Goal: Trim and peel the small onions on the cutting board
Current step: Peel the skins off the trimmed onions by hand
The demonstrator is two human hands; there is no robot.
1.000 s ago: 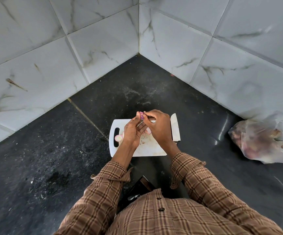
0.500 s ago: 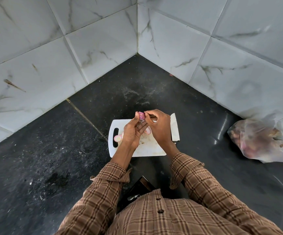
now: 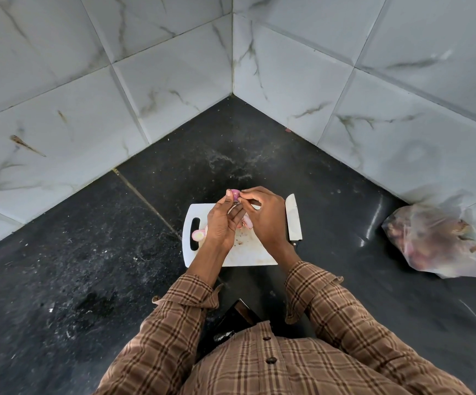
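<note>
Both hands pinch glossy pink onion (image 3: 234,193): left hand (image 3: 223,223); right hand (image 3: 265,215); over white board (image 3: 248,256).

The desk (image 3: 88,266) is black stone with pale specks and a thin seam, and it runs into a corner of white marbled wall tiles. A white cutting board (image 3: 259,256) with a handle slot lies on it. Just beside the right edge of the board lies a knife (image 3: 293,216), blade pointing to the corner. Well to the right of the board, against the wall, sits a clear plastic bag (image 3: 441,238) with reddish contents.
</note>
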